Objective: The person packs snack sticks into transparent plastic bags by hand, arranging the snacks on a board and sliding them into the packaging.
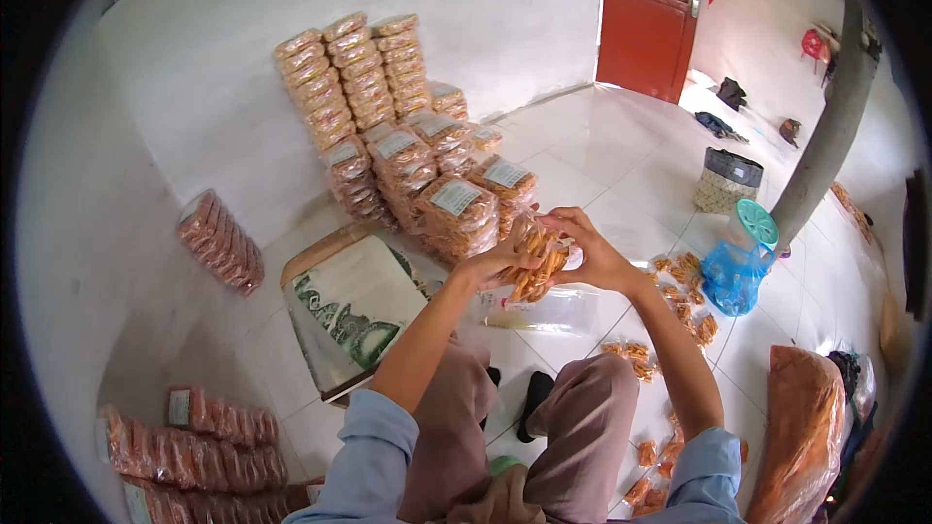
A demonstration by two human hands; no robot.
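A small clear bag of orange-brown snack sticks [536,270] is held up in front of me, between both hands. My left hand [493,264] grips its left side with the fingers closed on the plastic. On the right, my right hand [590,254] has its fingers curled round the bag's top and right side. Below the hands, a large clear plastic bag [544,312] lies on the floor. Just behind them stand stacked packs of snacks with white labels [456,202].
Tall stacks of packs [354,73] stand against the wall. A box with a printed sheet [354,301] is at left. Small snack bags [636,361] lie on the floor at right, near a blue bag [733,277]. A large orange sack [801,427] is further right.
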